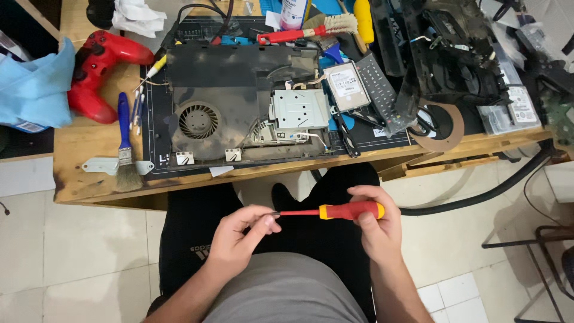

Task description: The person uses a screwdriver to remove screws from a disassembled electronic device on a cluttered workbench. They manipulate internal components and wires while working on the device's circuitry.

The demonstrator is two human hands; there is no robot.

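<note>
My right hand (375,224) grips the yellow and red handle of a screwdriver (335,211) held level over my lap. My left hand (239,236) pinches the metal tip of its red shaft between thumb and fingers. Both hands hover above my black trousers, below the front edge of the wooden workbench (95,179). On the bench lies an opened black game console (239,101) with a round fan (198,119) and a silver drive cage (298,110) exposed.
A red game controller (98,66), a blue cloth (33,90) and a blue-handled brush (124,143) sit at the left. A hard drive (347,85), a remote (378,84), a red-handled brush (311,30) and black console shells (454,54) lie at the right. A black cable (478,194) hangs below.
</note>
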